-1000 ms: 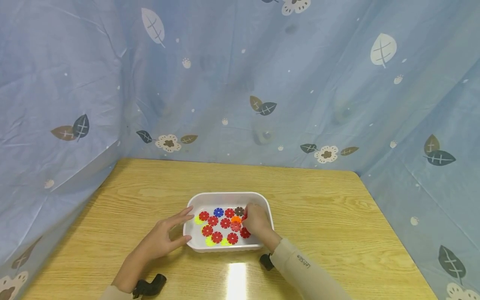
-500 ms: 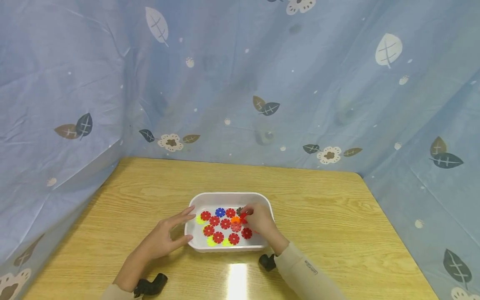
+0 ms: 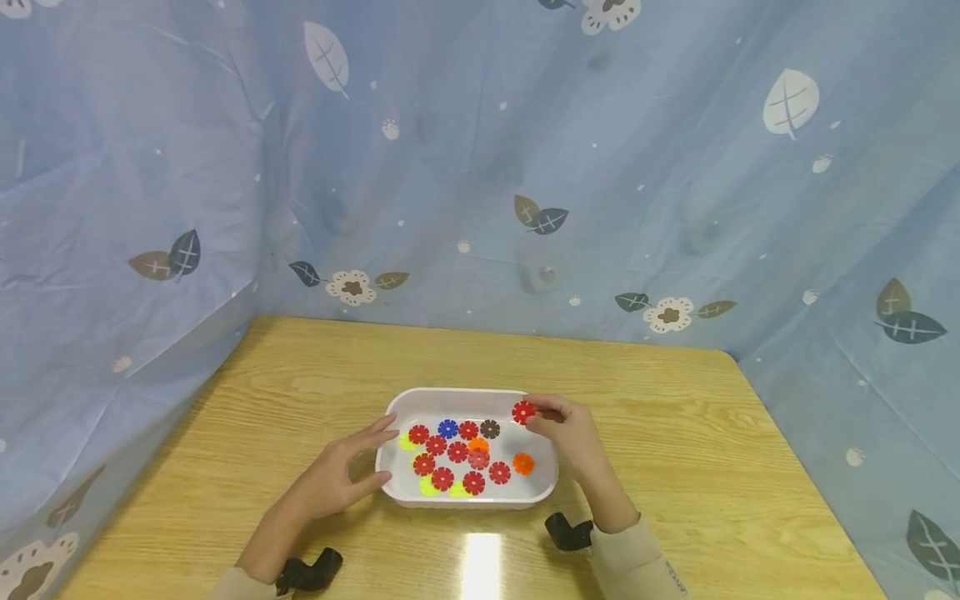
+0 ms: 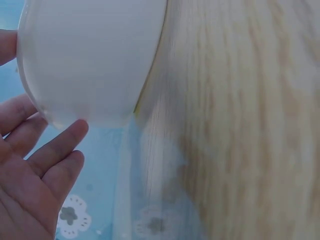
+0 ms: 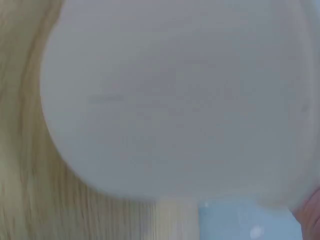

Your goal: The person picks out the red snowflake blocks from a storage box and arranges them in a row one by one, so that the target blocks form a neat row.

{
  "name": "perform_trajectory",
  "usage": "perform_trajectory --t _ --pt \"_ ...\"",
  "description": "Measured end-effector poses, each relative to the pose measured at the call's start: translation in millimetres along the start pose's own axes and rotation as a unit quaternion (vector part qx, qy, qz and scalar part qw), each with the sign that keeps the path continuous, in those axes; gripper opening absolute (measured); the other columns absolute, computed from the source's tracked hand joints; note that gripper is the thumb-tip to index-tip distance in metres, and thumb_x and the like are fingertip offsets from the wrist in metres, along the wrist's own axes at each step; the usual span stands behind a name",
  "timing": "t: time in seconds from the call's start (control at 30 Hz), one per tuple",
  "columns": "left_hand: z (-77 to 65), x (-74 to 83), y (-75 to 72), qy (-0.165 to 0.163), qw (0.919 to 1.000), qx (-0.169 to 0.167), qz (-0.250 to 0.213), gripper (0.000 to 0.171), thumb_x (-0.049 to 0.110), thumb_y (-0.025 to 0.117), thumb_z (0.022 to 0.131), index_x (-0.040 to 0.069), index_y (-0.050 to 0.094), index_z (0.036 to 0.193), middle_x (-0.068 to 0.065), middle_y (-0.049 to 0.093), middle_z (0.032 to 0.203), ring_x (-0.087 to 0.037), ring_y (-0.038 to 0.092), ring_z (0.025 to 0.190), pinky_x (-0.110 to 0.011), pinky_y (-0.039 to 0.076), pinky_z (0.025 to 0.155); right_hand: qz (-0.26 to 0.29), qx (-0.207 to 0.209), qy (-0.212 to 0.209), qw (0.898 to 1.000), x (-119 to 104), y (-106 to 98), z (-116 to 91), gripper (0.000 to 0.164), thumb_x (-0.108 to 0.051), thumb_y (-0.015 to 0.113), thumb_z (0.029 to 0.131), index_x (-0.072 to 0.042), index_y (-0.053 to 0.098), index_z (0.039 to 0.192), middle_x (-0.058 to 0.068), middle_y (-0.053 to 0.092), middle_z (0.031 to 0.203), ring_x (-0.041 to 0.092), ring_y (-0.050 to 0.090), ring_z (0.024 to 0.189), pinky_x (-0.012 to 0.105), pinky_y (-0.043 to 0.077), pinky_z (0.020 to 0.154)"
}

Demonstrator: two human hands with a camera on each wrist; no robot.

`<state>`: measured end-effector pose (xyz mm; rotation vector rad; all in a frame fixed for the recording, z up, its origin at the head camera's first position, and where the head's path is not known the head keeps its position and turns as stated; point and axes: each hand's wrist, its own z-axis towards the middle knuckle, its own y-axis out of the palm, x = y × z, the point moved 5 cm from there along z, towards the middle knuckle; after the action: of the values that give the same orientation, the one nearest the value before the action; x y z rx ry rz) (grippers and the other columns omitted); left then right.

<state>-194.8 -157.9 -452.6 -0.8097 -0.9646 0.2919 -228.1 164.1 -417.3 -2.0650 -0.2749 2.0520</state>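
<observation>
Lying nearest, at the bottom of the head view, are two beige sleeves (image 3: 641, 560) with two black fittings (image 3: 570, 533) at the wrists; the right one sits close to the tray, so a low sweep of that arm could knock it. The left hand (image 3: 337, 479) spreads thumb and fingers at the left end of the white tray (image 3: 465, 503), fingertips at the rim, not clenched round it; with so light a contact, a bump might slide the tray over the wooden table (image 3: 660, 433). Inside lies a loose scatter of notched discs: red discs (image 3: 442, 478), yellow discs (image 3: 407, 442) peeping from under some of them, an orange disc (image 3: 523, 463) alone toward the right and, farther back, a blue disc (image 3: 447, 428) and a brown disc (image 3: 490, 429). Because several overlap, lifting one could drag its neighbour along. By the right back corner, the right hand (image 3: 568, 429) pinches one red disc (image 3: 523, 412) between thumb and fingertips, its face toward the head camera; whether it touches the tray wall cannot be told, and the blurred right wrist view shows only a sliver of hand. A pinch on so thin a piece could slip, especially if a notch caught the rim, and the disc might drop among the others or outside. Farthest off, past the table's back edge, hangs a blue leaf-patterned cloth (image 3: 450, 125); a disc rolling that way would probably stop there.
</observation>
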Motion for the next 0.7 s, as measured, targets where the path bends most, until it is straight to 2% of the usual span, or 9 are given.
perform_trajectory --t 0.13,0.27,0.4,0.5,0.6,0.7 --pt "0.0 0.7 0.6 -0.001 1.0000 0.003 0.002 0.052 0.024 0.071 0.084 0.008 0.056 0.132 -0.004 0.039 0.150 -0.030 0.042 0.133 -0.051 0.038 0.105 0.034 0.019 0.003 0.999 7 -19 -1 0.036 0.001 0.068 0.082 0.002 0.064 0.118 0.014 0.065 0.114 0.009 0.059 0.091 0.013 0.054 0.077" --pt "0.4 2.2 1.1 0.003 1.0000 0.004 0.000 0.052 0.022 0.071 0.084 0.008 0.056 0.131 -0.005 0.039 0.150 -0.031 0.042 0.133 -0.052 0.038 0.105 0.075 0.036 0.018 0.996 19 -36 -2 0.040 0.001 0.067 0.083 0.004 0.060 0.123 0.000 0.066 0.107 0.006 0.059 0.092 0.014 0.054 0.080" --pt "0.8 3.5 1.8 0.006 1.0000 0.002 0.004 0.052 0.022 0.071 0.084 0.007 0.055 0.132 -0.007 0.039 0.149 -0.032 0.043 0.132 -0.052 0.039 0.104 0.142 0.055 0.026 0.988 33 -48 -4 0.041 0.006 0.062 0.086 0.012 0.054 0.125 -0.010 0.066 0.094 0.003 0.061 0.087 0.017 0.056 0.079" --pt "0.5 3.8 0.8 0.003 1.0000 0.001 0.009 0.052 0.021 0.071 0.084 0.008 0.055 0.132 -0.007 0.039 0.150 -0.032 0.043 0.132 -0.052 0.038 0.104 0.190 0.057 0.037 0.979 44 -52 -4 0.041 0.010 0.059 0.086 0.017 0.050 0.125 -0.006 0.065 0.090 0.004 0.063 0.083 0.019 0.058 0.078" --pt "0.4 3.9 -0.5 0.001 0.9999 0.004 0.010 0.051 0.020 0.071 0.084 0.007 0.056 0.131 -0.008 0.039 0.149 -0.033 0.043 0.132 -0.052 0.038 0.104 0.199 0.056 0.062 0.976 56 -55 -1 0.040 0.011 0.059 0.086 0.017 0.051 0.124 -0.003 0.064 0.090 0.005 0.063 0.083 0.018 0.057 0.078" --pt "0.8 3.9 0.0 0.002 1.0000 0.005 0.008 0.051 0.018 0.071 0.084 0.007 0.056 0.131 -0.009 0.039 0.150 -0.032 0.043 0.132 -0.051 0.037 0.105 0.173 0.054 0.085 0.980 67 -58 2 0.040 0.009 0.061 0.085 0.015 0.053 0.123 -0.004 0.064 0.089 0.005 0.063 0.082 0.016 0.057 0.076"
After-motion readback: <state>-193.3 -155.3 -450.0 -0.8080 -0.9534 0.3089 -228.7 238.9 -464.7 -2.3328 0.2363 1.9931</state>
